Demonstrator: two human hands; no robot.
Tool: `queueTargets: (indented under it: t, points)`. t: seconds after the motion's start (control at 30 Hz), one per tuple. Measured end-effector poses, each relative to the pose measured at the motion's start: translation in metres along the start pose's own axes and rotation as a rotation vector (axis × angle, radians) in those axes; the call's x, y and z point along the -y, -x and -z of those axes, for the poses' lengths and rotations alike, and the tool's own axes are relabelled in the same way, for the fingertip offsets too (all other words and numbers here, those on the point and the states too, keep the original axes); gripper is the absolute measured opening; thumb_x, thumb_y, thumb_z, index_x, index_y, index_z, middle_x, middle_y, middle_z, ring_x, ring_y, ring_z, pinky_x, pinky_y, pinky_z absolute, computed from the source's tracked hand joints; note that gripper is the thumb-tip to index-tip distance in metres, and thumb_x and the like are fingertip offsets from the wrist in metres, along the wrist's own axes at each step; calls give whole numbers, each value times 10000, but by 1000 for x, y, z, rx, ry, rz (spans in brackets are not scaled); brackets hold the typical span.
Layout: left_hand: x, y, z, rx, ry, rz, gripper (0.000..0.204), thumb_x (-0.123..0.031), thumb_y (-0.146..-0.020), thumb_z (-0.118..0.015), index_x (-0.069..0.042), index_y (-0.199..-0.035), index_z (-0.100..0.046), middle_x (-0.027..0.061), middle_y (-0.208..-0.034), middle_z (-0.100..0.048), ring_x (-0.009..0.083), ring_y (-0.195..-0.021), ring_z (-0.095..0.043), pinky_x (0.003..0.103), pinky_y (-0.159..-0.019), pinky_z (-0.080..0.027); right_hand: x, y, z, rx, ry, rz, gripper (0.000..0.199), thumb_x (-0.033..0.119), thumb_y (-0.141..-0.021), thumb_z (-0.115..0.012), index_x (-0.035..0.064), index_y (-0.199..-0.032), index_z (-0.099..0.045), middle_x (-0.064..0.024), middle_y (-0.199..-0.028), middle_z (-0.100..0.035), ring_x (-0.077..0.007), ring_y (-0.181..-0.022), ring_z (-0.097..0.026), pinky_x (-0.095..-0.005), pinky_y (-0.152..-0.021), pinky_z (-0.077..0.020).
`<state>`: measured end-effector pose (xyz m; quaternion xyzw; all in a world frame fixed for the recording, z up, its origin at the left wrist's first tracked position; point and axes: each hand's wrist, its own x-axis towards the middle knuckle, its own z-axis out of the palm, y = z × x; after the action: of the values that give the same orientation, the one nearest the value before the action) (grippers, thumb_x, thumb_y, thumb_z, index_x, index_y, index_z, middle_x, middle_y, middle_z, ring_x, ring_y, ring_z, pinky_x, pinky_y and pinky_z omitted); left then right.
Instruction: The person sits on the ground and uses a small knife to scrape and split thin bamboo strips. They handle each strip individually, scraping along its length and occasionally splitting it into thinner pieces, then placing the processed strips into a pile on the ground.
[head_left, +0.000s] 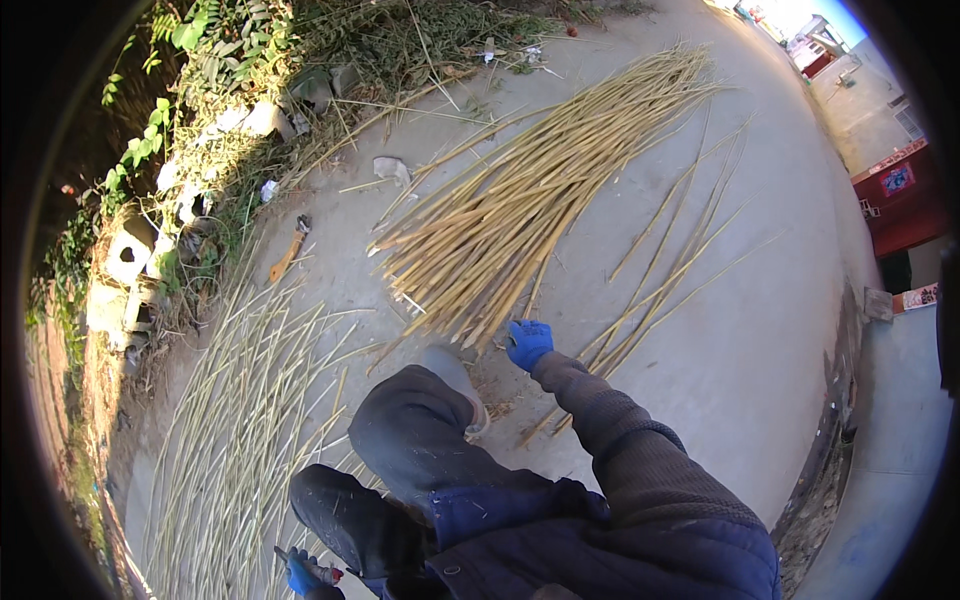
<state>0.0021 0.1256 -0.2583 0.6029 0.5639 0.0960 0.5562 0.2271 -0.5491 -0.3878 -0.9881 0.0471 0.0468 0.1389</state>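
Observation:
My right hand [528, 345], in a blue glove, is closed at the near end of a big pile of dry yellow-brown stalks [540, 200]. A thin stalk [536, 290] runs up from its fingers along the pile's right side. Low at the left, my left hand [302, 574], also gloved in blue, is closed around a small tool [325, 575] with a greyish body and a bit of red; its kind is not clear. Beside that hand, thinner, paler green stalks [230, 420] lie spread on the concrete.
Several loose stalks [665, 270] lie right of the big pile. A tool with an orange-brown handle [288, 255] rests near the weeds [210, 220] at the left. A whitish lump [392, 170] sits by the pile. A red gate [900, 205] stands at the right.

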Motion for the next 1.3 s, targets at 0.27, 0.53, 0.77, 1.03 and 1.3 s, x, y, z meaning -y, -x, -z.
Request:
queueTargets:
  t: [0.27, 0.53, 0.77, 1.03, 1.3]
  points:
    - [1, 92, 11, 128, -303, 259, 744, -458, -732, -751, -78, -1337, -542, 53, -819, -642, 257, -737, -646, 527, -988, -464, 74, -102, -18, -159, 217, 460, 331, 198, -833, -585, 132, -1151, -646, -93, -1227, -597, -285, -1156, -540, -480, -945, -423]
    - [-8, 104, -33, 84, -373, 279, 621, -391, -792, -718, -61, -1299, -575, 55, -814, -632, 211, -697, -605, 436, -842, -448, 147, -150, -55, 313, 516, 518, 275, 223, -879, -551, 163, -1129, -648, -45, -933, -668, -243, -939, -604, -442, -846, -431]
    - [-17, 93, -44, 89, -333, 188, 516, -332, -845, -688, -45, -1266, -604, 57, -809, -624, 171, -661, -569, 357, -714, -433, 153, -124, 59, -59, 281, 708, 431, 251, -861, -596, 181, -1286, -616, -36, -888, -619, -211, -768, -596, -406, -733, -435]
    - [-89, 90, -44, 118, -68, -176, 401, -265, -905, -655, -27, -1228, -637, 59, -803, -615, 125, -621, -528, 267, -567, -416, 217, -59, 241, -421, -184, 1075, 462, 430, -886, -648, 207, -1288, -599, -9, -877, -601, -189, -728, -585, -374, -653, -443]
    - [-164, 193, -80, 433, 264, -637, 334, -256, -1005, -538, 47, -1132, -595, 86, -690, -624, 156, -548, -579, 269, -515, -474, 292, 18, 323, -351, -284, 1222, 300, 286, -808, -775, 159, -1070, -708, -12, -717, -610, -195, -626, -578, -347, -558, -444]
